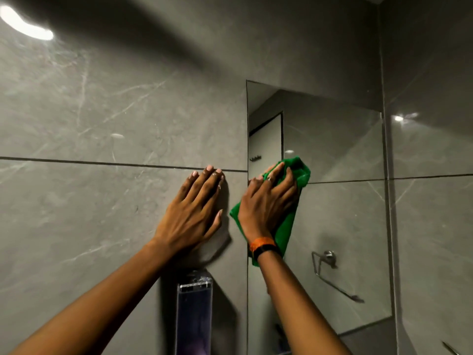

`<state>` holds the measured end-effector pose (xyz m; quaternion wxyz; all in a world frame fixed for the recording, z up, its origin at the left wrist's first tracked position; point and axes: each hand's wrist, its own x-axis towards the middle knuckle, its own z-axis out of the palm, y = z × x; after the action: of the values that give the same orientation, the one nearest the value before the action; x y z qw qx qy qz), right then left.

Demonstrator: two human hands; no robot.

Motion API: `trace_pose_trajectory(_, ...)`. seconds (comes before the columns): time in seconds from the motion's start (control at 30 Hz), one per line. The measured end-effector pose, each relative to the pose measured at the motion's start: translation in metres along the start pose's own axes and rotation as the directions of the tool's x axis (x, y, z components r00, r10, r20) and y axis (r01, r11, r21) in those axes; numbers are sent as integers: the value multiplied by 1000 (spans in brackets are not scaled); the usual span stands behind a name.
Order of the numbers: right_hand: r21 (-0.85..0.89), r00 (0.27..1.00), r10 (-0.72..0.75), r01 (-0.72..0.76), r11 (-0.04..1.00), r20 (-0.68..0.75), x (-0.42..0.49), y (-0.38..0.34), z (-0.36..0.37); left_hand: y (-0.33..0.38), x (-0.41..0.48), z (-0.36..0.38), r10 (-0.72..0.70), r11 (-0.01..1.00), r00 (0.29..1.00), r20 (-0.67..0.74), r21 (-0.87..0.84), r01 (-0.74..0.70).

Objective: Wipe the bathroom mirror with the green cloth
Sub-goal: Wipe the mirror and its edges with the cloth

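The bathroom mirror is a tall frameless pane fixed to the grey tiled wall, right of centre. My right hand presses the green cloth flat against the mirror near its left edge, about mid-height. The cloth bunches above my fingers and hangs below my wrist, which wears an orange and black band. My left hand rests flat on the wall tile just left of the mirror, fingers slightly spread, holding nothing.
A clear wall-mounted dispenser sits below my left hand. The mirror reflects a metal towel ring and a white door. A tiled side wall meets the mirror's right edge. A ceiling light glares at top left.
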<state>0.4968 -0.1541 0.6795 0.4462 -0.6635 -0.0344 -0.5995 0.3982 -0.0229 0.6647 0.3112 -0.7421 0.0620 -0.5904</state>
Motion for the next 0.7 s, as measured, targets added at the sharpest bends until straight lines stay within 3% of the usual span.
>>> trace_pose_trajectory(0.53, 52, 974, -217, 221, 974, -69, 137, -96, 27, -48, 37, -14, -51, 993, 996, -67, 101, 58)
trace_pose_trajectory(0.7, 117, 930, -351, 363, 924, -114, 151, -114, 27, -80, 35, -37, -94, 981, 994, -54, 166, 101)
